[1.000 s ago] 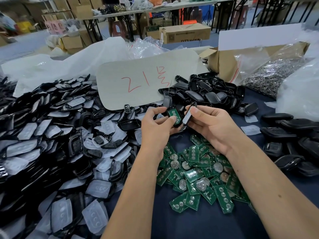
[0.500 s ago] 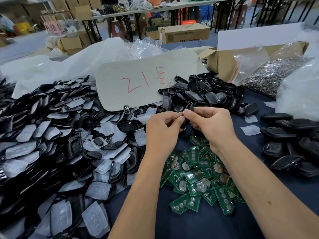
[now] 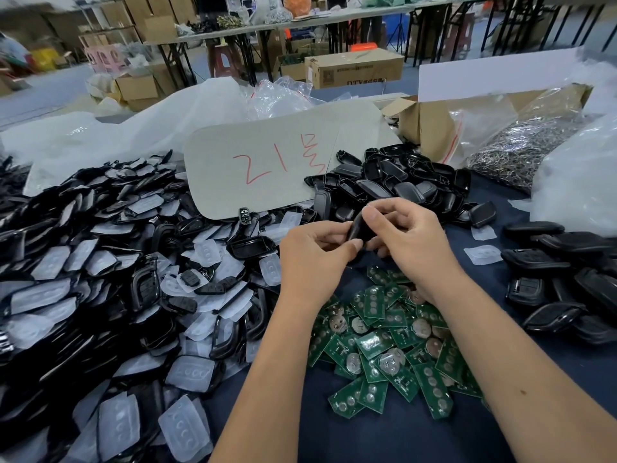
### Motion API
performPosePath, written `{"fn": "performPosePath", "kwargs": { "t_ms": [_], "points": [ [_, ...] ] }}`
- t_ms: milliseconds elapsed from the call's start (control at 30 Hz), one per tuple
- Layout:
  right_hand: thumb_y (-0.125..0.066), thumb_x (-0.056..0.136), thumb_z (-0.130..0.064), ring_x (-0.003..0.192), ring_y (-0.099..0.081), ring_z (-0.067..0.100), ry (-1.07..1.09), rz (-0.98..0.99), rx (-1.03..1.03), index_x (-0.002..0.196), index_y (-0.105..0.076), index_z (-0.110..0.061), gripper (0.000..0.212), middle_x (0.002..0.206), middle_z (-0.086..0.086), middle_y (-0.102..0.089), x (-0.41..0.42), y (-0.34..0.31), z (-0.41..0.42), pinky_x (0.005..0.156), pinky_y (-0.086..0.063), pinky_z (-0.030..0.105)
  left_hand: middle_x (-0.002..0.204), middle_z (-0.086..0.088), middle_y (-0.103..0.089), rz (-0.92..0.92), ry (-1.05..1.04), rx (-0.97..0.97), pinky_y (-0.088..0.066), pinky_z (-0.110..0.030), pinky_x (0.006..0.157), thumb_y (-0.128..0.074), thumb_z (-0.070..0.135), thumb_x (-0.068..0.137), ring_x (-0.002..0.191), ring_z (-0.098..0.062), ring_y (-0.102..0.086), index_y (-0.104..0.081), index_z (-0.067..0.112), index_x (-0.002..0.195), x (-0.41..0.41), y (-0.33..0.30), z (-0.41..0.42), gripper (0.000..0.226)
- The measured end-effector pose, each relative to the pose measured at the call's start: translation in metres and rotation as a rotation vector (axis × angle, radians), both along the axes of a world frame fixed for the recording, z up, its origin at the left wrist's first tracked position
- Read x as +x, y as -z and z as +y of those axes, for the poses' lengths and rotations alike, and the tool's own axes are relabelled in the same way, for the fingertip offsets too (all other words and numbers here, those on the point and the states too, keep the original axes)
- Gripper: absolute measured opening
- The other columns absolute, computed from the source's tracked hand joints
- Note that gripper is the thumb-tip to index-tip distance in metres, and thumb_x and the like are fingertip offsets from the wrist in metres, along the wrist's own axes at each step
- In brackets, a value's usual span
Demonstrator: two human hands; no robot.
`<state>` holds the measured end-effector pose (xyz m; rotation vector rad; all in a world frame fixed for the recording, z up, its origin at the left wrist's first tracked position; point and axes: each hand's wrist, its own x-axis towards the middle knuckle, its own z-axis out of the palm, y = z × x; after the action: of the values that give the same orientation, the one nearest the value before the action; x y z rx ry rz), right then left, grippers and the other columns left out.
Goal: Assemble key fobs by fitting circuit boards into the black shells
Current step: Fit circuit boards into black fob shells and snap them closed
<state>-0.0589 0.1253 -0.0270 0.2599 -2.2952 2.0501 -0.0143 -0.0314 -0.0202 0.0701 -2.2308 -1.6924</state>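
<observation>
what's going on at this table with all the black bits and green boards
A person is putting key fobs together by hand. Both the left hand and the right hand hold one black shell between the fingertips, above a pile of green circuit boards. No board shows in the held shell from this angle. Loose black shells and clear button pads are heaped to the left, with more shells behind the hands.

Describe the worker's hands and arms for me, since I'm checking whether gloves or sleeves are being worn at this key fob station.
Both arms are bare to the bottom edge of the picture, with no sleeves in view. The left hand and right hand wear no gloves. No rings, watch, wristband or finger cots show on either. The fingernails that show are short and unpainted.
</observation>
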Motion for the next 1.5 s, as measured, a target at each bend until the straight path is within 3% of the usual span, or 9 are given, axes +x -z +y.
{"fn": "performPosePath", "kwargs": {
  "t_ms": [67, 233, 500, 633, 833, 967, 1067, 1200, 1500],
  "points": [
    [-0.069, 0.100, -0.029, 0.067, -0.067, 0.017, -0.115, 0.007, -0.073, 0.116, -0.075, -0.027, 0.017, 0.086, -0.001, -0.074, -0.002, 0.000, 0.005, 0.060, -0.051, 0.028, 0.078, 0.010, -0.078, -0.004, 0.018, -0.008, -0.062, -0.029, 0.079, -0.086, 0.006, 0.080, 0.078, -0.010, -0.075, -0.080, 0.037, 0.089, 0.000, -0.001, -0.001, 0.033],
    [-0.070, 0.099, -0.012, 0.066, -0.060, 0.022, -0.209, 0.077, -0.067, 0.103, -0.080, -0.020, 0.014, 0.082, 0.019, -0.072, 0.000, 0.000, 0.009, 0.062, -0.052, 0.025, 0.075, 0.023, -0.075, -0.002, 0.057, -0.093, -0.051, -0.008, 0.068, -0.087, 0.002, 0.078, 0.071, 0.006, -0.069, -0.076, 0.042, 0.082, 0.002, -0.004, -0.003, 0.042],
    [-0.081, 0.088, -0.004, 0.066, -0.065, 0.019, -0.246, 0.096, -0.026, 0.093, -0.079, -0.020, 0.017, 0.075, 0.012, -0.073, 0.001, -0.001, 0.007, 0.064, -0.054, 0.029, 0.072, 0.018, -0.074, -0.009, 0.069, -0.174, -0.051, -0.009, 0.068, -0.087, -0.002, 0.076, 0.070, 0.006, -0.068, -0.081, 0.025, 0.088, 0.003, -0.003, -0.012, 0.030],
    [-0.081, 0.086, 0.000, 0.072, -0.073, 0.025, -0.266, 0.178, 0.083, 0.090, -0.078, -0.017, 0.017, 0.078, 0.004, -0.076, 0.004, -0.002, 0.001, 0.068, -0.060, 0.042, 0.074, 0.010, -0.074, 0.002, 0.028, -0.257, -0.059, -0.026, 0.070, -0.088, 0.003, 0.074, 0.071, -0.005, -0.070, -0.077, 0.023, 0.081, 0.002, 0.000, -0.014, 0.024],
    [-0.084, 0.085, -0.007, 0.080, -0.071, 0.025, -0.245, 0.253, 0.209, 0.091, -0.079, -0.021, 0.016, 0.087, -0.004, -0.075, 0.004, -0.008, -0.001, 0.075, -0.059, 0.044, 0.075, 0.012, -0.070, 0.041, 0.000, -0.241, -0.052, -0.016, 0.061, -0.092, 0.011, 0.073, 0.065, -0.004, -0.064, -0.055, 0.039, 0.099, 0.003, -0.001, -0.012, 0.053],
    [-0.079, 0.092, -0.014, 0.076, -0.067, 0.032, -0.219, 0.141, -0.016, 0.116, -0.074, -0.019, 0.025, 0.096, 0.002, -0.075, 0.003, -0.008, -0.001, 0.071, -0.061, 0.039, 0.070, 0.008, -0.067, -0.026, 0.016, 0.042, -0.060, -0.025, 0.067, -0.092, 0.002, 0.072, 0.065, -0.008, -0.069, -0.062, 0.029, 0.099, 0.003, -0.006, -0.011, 0.049],
    [-0.069, 0.101, -0.024, 0.058, -0.053, 0.013, -0.194, 0.063, -0.057, 0.103, -0.076, -0.015, 0.012, 0.069, 0.000, -0.064, 0.002, -0.006, -0.001, 0.056, -0.045, 0.024, 0.092, -0.018, -0.072, -0.119, 0.056, 0.384, -0.065, -0.047, 0.081, -0.086, -0.008, 0.075, 0.086, -0.035, -0.075, -0.067, 0.012, 0.097, 0.004, -0.009, -0.011, 0.035],
    [-0.068, 0.100, -0.034, 0.052, -0.040, 0.012, -0.210, 0.018, -0.034, 0.075, -0.070, -0.007, 0.037, 0.056, 0.005, -0.049, 0.004, -0.003, -0.004, 0.047, -0.032, 0.021, 0.093, -0.016, -0.075, -0.182, 0.161, 0.650, -0.065, -0.041, 0.080, -0.082, -0.011, 0.069, 0.087, -0.031, -0.076, -0.064, 0.005, 0.092, 0.005, -0.011, -0.010, 0.033],
    [-0.073, 0.087, -0.034, 0.043, -0.025, 0.013, -0.300, -0.068, -0.213, 0.065, -0.066, -0.013, 0.031, 0.050, 0.001, -0.040, 0.005, -0.008, -0.004, 0.043, -0.015, 0.024, 0.087, -0.015, -0.075, -0.219, 0.282, 0.780, -0.064, -0.030, 0.066, -0.079, -0.006, 0.059, 0.079, -0.029, -0.077, -0.064, 0.000, 0.095, 0.007, -0.013, -0.007, 0.039]
  ]
}}
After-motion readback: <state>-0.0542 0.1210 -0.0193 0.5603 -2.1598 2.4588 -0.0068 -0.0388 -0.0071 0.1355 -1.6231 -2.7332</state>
